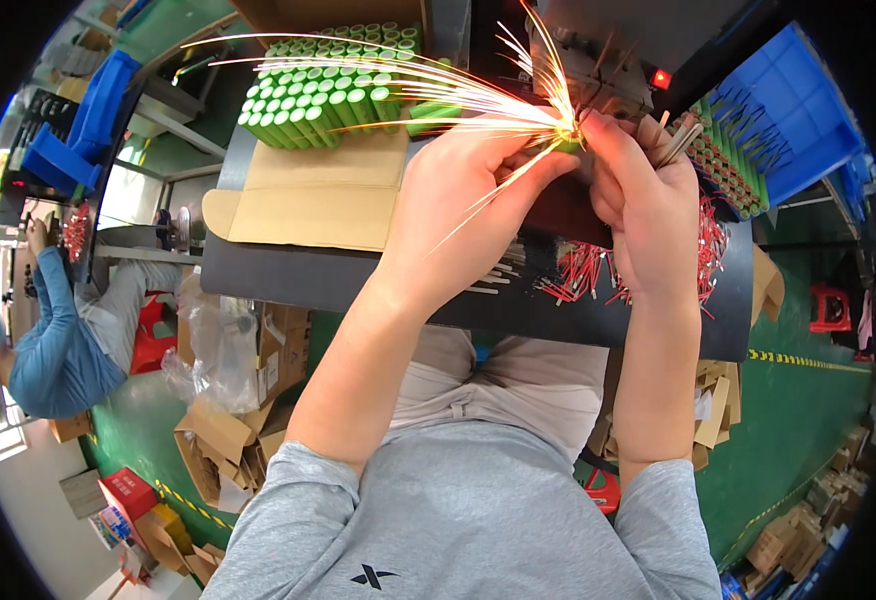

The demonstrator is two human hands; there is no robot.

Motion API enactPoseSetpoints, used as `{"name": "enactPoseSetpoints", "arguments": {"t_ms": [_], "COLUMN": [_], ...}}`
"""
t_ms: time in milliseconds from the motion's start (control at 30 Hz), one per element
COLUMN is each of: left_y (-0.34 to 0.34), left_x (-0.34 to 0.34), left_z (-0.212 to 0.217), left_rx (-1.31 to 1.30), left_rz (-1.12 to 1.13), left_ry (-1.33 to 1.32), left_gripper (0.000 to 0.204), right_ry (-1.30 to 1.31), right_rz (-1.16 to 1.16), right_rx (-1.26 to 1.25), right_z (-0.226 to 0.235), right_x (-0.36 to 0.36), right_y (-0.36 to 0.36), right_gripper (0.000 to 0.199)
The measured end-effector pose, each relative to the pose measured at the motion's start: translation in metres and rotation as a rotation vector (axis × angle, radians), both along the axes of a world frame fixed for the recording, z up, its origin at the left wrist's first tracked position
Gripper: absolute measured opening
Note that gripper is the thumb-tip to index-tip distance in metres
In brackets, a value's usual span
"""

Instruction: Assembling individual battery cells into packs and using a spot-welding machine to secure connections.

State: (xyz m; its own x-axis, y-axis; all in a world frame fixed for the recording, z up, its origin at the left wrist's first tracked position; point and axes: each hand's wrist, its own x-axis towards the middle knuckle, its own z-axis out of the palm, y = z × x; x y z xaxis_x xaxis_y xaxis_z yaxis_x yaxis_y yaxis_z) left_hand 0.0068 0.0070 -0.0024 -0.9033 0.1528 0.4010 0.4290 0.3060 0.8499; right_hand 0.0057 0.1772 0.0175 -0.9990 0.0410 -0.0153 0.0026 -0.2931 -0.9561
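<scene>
Both my hands are raised at the spot welder (613, 70) at the far side of the table. My left hand (458, 205) pinches a green cylindrical battery cell (568, 146), of which only the end shows between thumb and finger. Bright sparks (438, 85) spray from the cell's end, mostly to the left and upward. My right hand (648, 200) is closed around several thin metal strips (680, 145), which stick out past its fingers. Its thumb and forefinger meet close to the cell; what lies between their tips is too small to make out.
A block of green cells (328, 95) stands on cardboard (318, 195) at the left. Red wire pieces (578, 272) and loose metal strips (500, 272) lie on the dark table (358, 285). Blue bins (788, 110) hold more parts at right. A co-worker (58, 330) sits far left.
</scene>
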Motion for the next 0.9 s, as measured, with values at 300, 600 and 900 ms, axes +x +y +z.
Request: {"name": "enactPoseSetpoints", "arguments": {"t_ms": [300, 600, 900], "left_y": [0.003, -0.018, -0.033], "left_x": [0.002, 0.008, 0.021], "left_z": [0.002, -0.001, 0.023], "left_rx": [0.021, 0.054, 0.015], "left_rz": [0.002, -0.112, -0.056], "left_ry": [-0.05, -0.084, 0.032], "left_gripper": [0.031, 0.025, 0.027], "right_ry": [0.002, 0.1, 0.173], "right_rz": [-0.005, -0.28, -0.286], "right_rx": [0.021, 0.164, 1.167], "right_z": [0.003, -0.003, -0.047], "right_x": [0.003, 0.022, 0.063], "right_y": [0.0, 0.008, 0.068], "right_gripper": [0.019, 0.024, 0.021]}}
